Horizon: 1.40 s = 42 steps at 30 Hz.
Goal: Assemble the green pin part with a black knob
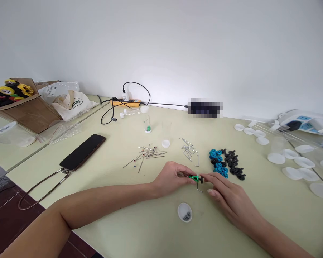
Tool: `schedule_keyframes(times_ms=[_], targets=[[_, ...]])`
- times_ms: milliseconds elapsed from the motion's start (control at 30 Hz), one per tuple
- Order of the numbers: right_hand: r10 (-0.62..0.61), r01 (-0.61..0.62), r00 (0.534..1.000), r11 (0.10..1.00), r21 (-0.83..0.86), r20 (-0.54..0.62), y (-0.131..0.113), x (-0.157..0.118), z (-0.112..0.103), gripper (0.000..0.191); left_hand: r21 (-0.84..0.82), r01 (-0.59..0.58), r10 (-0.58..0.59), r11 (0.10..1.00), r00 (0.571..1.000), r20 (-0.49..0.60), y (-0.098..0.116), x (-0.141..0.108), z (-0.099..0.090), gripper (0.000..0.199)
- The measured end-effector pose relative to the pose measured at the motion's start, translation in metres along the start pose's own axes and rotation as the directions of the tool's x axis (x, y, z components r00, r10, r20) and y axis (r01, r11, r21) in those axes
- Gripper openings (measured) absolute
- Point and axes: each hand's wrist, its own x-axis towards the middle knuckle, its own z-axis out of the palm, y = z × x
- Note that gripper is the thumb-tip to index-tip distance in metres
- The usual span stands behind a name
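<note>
My left hand (169,179) is closed on a small green and black fitting (195,178) with a thin metal rod, pinched between thumb and fingers. A bent hex key (197,187) hangs down from the fitting, its short end pointing right. My right hand (226,193) has its fingers stretched out, fingertips at the fitting's black end, with the thumb apart below. Just in front of the hands, a white cap (181,211) contains several small grey screws (187,216). Whether the right fingertips press on the fitting is hard to see.
Thin metal rods (148,154), loose hex keys (188,149), blue fittings (219,165) and black thumb screws (232,163) lie beyond the hands. A phone (83,152) rests left. White caps (293,173) spread right. A power strip (126,103) and cardboard box (32,111) stand farther back.
</note>
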Motion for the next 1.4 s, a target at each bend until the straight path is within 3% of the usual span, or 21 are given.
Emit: schedule_keyframes(times_ms=[667, 1400], targets=[[0.0, 0.0, 1.0, 1.0, 0.005, 0.024, -0.0025, 0.0006, -0.0025, 0.042, -0.012, 0.0, 0.0, 1.0, 1.0, -0.006, 0.0015, -0.0014, 0.0003, 0.029], [0.01, -0.011, 0.999, 1.0, -0.019, -0.032, -0.0044, 0.003, -0.0007, 0.036, 0.008, 0.013, -0.013, 1.0, 1.0, -0.016, 0.0034, -0.0013, 0.0002, 0.029]])
